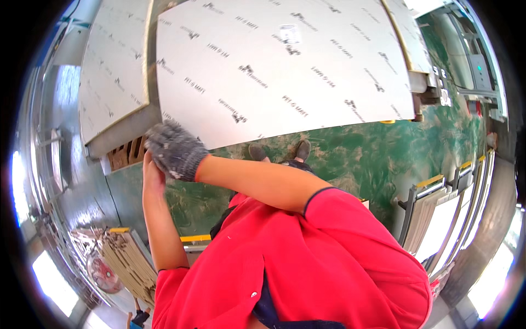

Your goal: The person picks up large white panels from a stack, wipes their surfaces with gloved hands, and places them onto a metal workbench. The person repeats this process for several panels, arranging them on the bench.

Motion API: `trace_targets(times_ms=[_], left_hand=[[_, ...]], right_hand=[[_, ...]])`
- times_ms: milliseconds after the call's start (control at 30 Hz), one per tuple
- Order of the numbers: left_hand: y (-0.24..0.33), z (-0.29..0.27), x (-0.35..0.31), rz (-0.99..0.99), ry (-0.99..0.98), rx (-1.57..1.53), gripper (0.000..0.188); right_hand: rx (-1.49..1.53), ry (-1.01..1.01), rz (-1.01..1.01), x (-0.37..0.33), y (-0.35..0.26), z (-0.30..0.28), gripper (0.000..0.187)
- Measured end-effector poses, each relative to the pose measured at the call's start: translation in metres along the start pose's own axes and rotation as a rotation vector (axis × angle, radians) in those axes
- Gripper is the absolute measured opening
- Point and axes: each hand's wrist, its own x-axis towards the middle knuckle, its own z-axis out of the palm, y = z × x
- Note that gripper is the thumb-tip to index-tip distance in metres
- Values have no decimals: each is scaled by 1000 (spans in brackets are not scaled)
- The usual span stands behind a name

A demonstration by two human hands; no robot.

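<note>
My right forearm reaches across to the left, and my right hand (174, 149), in a grey knit glove dusted with white, is at the near left corner of a large white panel (323, 104) in printed film. The gloved fingers curl downward, and what lies inside them is hidden. Close against the glove is my left hand (152, 171), seemingly bare, its fingers mostly covered by the right hand. The panel's near left corner is behind the glove. A small white label (290, 34) is stuck on the panel's far part.
Left of the panel, a similar film-covered sheet (112, 82) lies on a metal-edged support; another (408, 38) is at the right. Stacked boards stand at the lower left (126, 260) and right (424, 219). A machine with a green light (480, 68) is at far right, above the green floor (339, 159).
</note>
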Motion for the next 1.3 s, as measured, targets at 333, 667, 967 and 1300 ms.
trace_targets(times_ms=[333, 667, 967, 1300], left_hand=[[-15, -4, -19, 87, -164, -243, 34], [-35, -10, -14, 78, -130, -561, 43], [-34, 14, -20, 181, -158, -296, 31], [-52, -17, -3, 22, 105, -546, 33]], right_hand=[[-453, 160, 99, -32, 23, -111, 48], [-125, -236, -343, 62, -2, 24, 54], [-860, -374, -185, 139, 126, -56, 58], [-70, -756, -545, 6, -25, -36, 61]])
